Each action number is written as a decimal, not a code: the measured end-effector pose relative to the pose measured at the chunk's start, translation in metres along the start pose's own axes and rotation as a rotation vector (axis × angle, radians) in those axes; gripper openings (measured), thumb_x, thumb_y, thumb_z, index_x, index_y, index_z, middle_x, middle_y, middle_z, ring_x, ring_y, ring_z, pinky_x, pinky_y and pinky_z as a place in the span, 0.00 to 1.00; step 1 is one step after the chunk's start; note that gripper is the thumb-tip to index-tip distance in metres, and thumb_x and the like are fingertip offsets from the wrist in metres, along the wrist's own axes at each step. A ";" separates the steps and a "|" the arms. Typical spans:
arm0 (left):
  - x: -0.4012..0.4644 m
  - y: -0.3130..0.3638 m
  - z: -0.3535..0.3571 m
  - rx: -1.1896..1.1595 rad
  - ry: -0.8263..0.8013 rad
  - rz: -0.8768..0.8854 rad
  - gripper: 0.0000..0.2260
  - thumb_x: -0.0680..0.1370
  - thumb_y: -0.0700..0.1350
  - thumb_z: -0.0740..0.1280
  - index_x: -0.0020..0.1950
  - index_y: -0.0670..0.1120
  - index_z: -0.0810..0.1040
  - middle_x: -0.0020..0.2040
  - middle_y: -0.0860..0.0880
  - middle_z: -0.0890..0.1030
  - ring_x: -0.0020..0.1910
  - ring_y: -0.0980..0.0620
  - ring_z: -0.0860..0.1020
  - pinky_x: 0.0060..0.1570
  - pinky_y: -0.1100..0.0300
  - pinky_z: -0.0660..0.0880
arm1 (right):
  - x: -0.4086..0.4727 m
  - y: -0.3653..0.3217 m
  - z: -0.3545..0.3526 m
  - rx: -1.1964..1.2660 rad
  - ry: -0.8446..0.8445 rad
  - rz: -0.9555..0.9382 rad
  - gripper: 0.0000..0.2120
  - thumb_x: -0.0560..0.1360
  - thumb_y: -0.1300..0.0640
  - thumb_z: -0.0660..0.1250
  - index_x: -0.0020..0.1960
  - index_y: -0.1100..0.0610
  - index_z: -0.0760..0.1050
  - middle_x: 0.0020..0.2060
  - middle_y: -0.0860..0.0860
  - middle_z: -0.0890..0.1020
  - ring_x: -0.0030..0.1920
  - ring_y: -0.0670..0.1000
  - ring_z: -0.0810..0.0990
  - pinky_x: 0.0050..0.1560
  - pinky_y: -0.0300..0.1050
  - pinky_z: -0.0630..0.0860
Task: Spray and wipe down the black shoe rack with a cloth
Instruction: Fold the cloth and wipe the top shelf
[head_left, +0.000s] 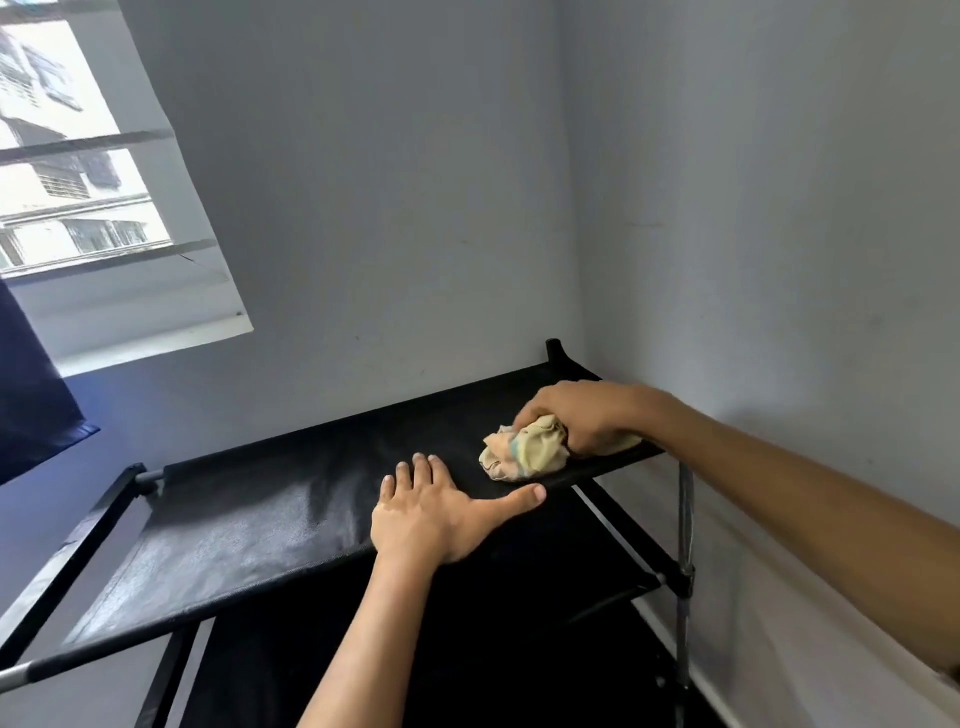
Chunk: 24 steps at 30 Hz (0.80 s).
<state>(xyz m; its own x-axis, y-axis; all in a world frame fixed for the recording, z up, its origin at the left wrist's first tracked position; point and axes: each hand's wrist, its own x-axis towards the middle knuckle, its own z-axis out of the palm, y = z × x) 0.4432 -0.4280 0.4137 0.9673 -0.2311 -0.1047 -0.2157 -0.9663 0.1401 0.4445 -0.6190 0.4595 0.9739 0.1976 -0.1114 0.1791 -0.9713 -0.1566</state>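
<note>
The black shoe rack (270, 525) stood in the room's corner, its top fabric shelf stretched between metal poles. My left hand (431, 514) lay flat on that shelf near its front edge, fingers straight and spread, bracing the fabric. My right hand (576, 415) was at the shelf's far right end, fingers curled around a bunched pale-yellow cloth (524, 449) pressed to the surface. To wipe well, I judged I should keep the fabric taut under my flat palm and draw the cloth in overlapping strokes toward it, pressing lightly.
</note>
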 end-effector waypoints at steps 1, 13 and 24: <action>0.000 0.000 0.000 0.006 0.005 -0.003 0.65 0.53 0.84 0.44 0.77 0.41 0.46 0.78 0.44 0.48 0.77 0.47 0.46 0.75 0.50 0.46 | 0.003 0.000 0.003 0.011 0.042 0.022 0.28 0.71 0.63 0.65 0.65 0.37 0.71 0.61 0.46 0.77 0.58 0.52 0.76 0.55 0.47 0.73; -0.001 -0.001 0.000 0.021 0.020 -0.032 0.64 0.52 0.84 0.42 0.78 0.43 0.47 0.78 0.47 0.49 0.77 0.49 0.46 0.75 0.50 0.45 | 0.093 0.014 -0.002 0.016 0.242 0.157 0.28 0.73 0.65 0.65 0.68 0.43 0.70 0.61 0.52 0.77 0.59 0.56 0.76 0.49 0.44 0.70; -0.003 0.001 0.000 -0.006 0.051 -0.061 0.66 0.50 0.84 0.43 0.78 0.42 0.46 0.78 0.46 0.48 0.77 0.48 0.46 0.75 0.50 0.43 | 0.001 0.022 0.012 0.091 0.126 0.017 0.25 0.71 0.63 0.67 0.63 0.41 0.74 0.60 0.44 0.77 0.59 0.49 0.76 0.59 0.46 0.73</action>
<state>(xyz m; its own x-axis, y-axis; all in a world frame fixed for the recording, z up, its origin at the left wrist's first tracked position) 0.4402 -0.4287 0.4140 0.9841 -0.1658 -0.0633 -0.1557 -0.9777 0.1406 0.4478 -0.6391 0.4445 0.9875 0.1572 0.0083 0.1545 -0.9572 -0.2448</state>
